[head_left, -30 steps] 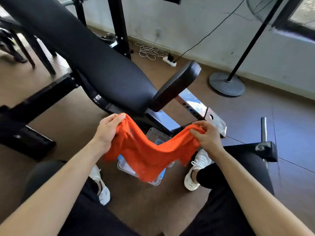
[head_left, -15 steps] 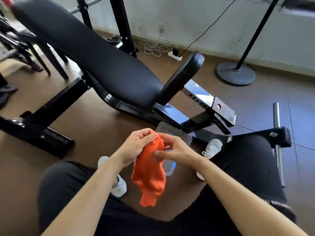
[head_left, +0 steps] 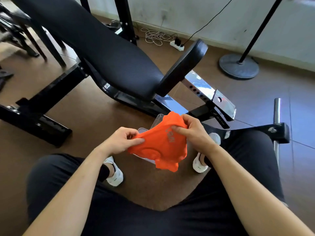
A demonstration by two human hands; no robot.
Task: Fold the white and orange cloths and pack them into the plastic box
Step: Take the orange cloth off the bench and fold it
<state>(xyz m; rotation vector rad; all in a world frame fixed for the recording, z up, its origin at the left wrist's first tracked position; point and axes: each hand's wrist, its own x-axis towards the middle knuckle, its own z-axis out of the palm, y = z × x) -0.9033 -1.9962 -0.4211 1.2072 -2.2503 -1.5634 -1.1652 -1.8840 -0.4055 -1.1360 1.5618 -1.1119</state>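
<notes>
An orange cloth [head_left: 162, 147] with grey lettering hangs doubled over between my hands, above the floor between my feet. My left hand [head_left: 121, 140] pinches its near left edge. My right hand [head_left: 192, 131] grips its upper right corner. Under the cloth sits the clear plastic box [head_left: 157, 119] on the floor, mostly hidden, with only its far rim and a strip of its near edge showing. The white cloth is not visible.
A black padded weight bench [head_left: 105, 53] with a steel frame stands just beyond the box. A fan stand base [head_left: 238, 66] and a power strip [head_left: 177, 45] with cables lie near the wall. My white shoes [head_left: 114, 172] flank the box.
The cloth was first stretched wide between my hands, then hung folded with the hands together. Now my hands have parted again and hold it spread flatter over the box.
</notes>
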